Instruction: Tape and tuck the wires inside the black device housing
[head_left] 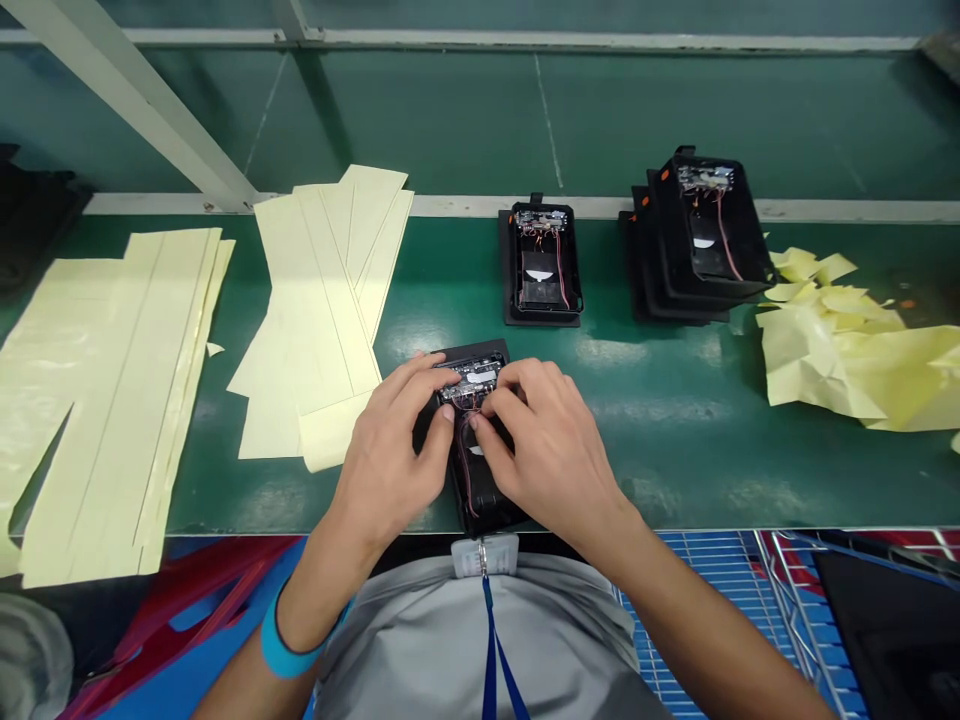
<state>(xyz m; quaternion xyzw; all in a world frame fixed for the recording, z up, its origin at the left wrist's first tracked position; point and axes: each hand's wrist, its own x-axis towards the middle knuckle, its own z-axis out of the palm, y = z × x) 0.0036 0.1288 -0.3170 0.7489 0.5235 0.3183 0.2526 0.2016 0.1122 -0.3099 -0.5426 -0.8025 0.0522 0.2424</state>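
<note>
An open black device housing point(474, 372) with a circuit board and red wires lies on the green bench point(675, 440) near its front edge. My left hand point(394, 445) grips its left side, fingers curled onto the board. My right hand point(551, 445) covers the right side, with the fingertips pinched at the wires in the middle. Both hands hide much of the housing.
A second open housing point(544, 262) lies behind the first. A stack of several housings point(694, 240) stands at the back right. Crumpled yellow backing paper point(847, 340) is piled at the right. Flat yellow sheets point(322, 300) and more flat sheets point(97, 400) lie at the left.
</note>
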